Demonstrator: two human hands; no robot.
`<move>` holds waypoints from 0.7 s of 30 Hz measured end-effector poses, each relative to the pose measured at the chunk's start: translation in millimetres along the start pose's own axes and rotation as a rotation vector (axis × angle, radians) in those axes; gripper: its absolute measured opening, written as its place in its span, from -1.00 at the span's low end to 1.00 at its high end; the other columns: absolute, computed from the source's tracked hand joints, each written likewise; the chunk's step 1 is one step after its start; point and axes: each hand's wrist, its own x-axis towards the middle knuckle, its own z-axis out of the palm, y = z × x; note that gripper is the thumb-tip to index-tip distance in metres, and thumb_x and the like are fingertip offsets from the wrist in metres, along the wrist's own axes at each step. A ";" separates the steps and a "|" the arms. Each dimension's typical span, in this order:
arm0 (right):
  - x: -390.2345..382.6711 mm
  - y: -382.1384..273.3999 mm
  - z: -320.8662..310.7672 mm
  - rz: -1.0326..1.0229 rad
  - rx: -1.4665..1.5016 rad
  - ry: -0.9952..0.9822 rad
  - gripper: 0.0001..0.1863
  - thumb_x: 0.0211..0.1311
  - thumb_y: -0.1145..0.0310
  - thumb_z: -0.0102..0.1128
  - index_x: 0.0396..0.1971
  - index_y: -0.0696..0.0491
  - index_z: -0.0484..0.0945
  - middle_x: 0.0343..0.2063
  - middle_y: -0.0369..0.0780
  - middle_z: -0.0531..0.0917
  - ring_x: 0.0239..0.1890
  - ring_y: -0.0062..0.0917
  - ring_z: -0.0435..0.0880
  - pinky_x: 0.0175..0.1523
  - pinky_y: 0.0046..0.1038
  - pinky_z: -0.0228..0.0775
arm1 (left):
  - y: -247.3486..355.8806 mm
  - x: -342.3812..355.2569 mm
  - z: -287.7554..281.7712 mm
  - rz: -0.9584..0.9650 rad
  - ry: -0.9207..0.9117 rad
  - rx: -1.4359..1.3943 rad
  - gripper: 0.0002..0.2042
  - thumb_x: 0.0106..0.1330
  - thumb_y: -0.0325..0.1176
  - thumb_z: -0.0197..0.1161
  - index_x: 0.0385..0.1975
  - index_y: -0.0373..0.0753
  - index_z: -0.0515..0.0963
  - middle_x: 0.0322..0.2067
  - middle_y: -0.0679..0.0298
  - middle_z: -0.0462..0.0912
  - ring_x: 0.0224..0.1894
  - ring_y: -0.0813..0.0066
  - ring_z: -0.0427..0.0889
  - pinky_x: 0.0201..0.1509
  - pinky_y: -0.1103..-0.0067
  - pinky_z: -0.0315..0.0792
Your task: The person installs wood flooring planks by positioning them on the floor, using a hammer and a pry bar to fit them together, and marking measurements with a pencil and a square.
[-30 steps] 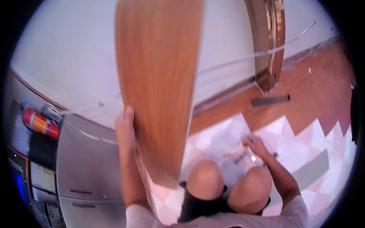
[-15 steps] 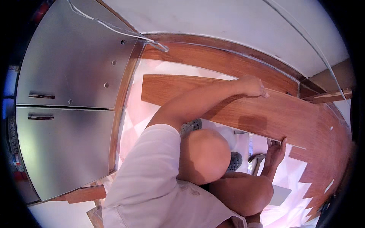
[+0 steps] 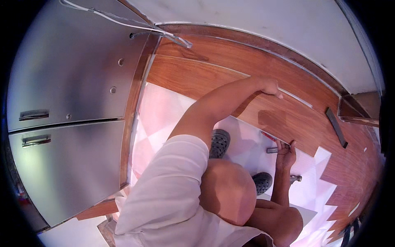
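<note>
A long brown wood-look floor plank (image 3: 193, 78) lies alongside the far row of planks (image 3: 230, 53), its left end close to the cabinet side. A narrow pale gap shows between plank and row on the right. My left hand (image 3: 269, 86) reaches across the plank, its fingers bent at the far edge. At the near edge, my right hand (image 3: 285, 156) is palm up, with fingers and thumb against the plank; part of its grip is hidden. Near it are a thin red tool (image 3: 268, 136), a grey metal piece (image 3: 272, 150) and a hammer head (image 3: 295, 178) partly behind my forearm.
A dark flat metal bar (image 3: 336, 127) lies on the laid planks (image 3: 349, 164) at right, which end in a stepped edge. Pink-and-white underlay (image 3: 158, 111) covers the floor nearby. A silver cabinet (image 3: 78, 164) stands at left, with loose cables (image 3: 164, 33) above the far corner.
The plank has moved left and away from me, narrowing the gap to the far row. Both hands have stayed with it. The dark bar now shows at right.
</note>
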 end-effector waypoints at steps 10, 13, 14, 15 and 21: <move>-1.0 9.6 21.6 0.054 -0.883 0.003 -0.66 0.53 0.28 0.02 0.14 0.17 0.44 0.16 -0.05 0.56 0.26 -0.19 0.49 0.37 -0.12 0.36 | -40.6 -36.1 38.7 0.162 0.579 -0.125 -0.54 0.32 0.10 0.26 -0.06 -0.19 0.67 -0.07 -0.02 0.70 0.04 -0.01 0.65 0.09 0.22 0.51; 31.1 18.1 -29.3 0.064 0.000 0.098 -0.68 0.50 0.31 0.08 0.08 0.22 0.46 0.05 -0.07 0.59 0.17 -0.24 0.55 0.26 -0.18 0.45 | -47.8 -104.4 82.3 0.022 0.723 -0.460 -0.63 0.49 -0.06 0.14 -0.07 -0.27 0.67 -0.26 0.16 0.71 -0.22 0.36 0.65 -0.09 0.43 0.52; 30.6 27.8 -20.9 0.066 0.029 0.113 -0.66 0.49 0.32 0.09 0.10 0.23 0.44 0.07 -0.06 0.59 0.18 -0.23 0.55 0.28 -0.17 0.44 | -58.5 -147.5 109.5 -0.153 0.794 -0.770 -0.63 0.52 -0.10 0.13 -0.09 -0.33 0.67 -0.34 0.27 0.72 -0.32 0.60 0.63 -0.18 0.57 0.51; 27.4 27.7 -16.0 0.060 0.050 0.132 -0.65 0.49 0.33 0.09 0.11 0.24 0.42 0.08 -0.06 0.58 0.19 -0.22 0.54 0.30 -0.16 0.44 | -38.1 -184.3 113.9 -0.309 0.798 -0.955 -0.65 0.50 -0.16 0.18 -0.17 -0.38 0.68 -0.36 0.26 0.71 -0.40 0.60 0.61 -0.30 0.60 0.49; 26.6 34.8 8.9 0.066 0.117 0.126 -0.68 0.50 0.38 0.07 0.10 0.26 0.38 0.02 -0.03 0.58 0.12 -0.20 0.59 0.23 -0.16 0.50 | -113.9 -287.0 160.8 -0.621 1.010 -1.517 -0.68 0.51 -0.19 0.15 -0.01 -0.34 0.57 -0.15 0.13 0.71 -0.06 0.31 0.70 0.02 0.45 0.61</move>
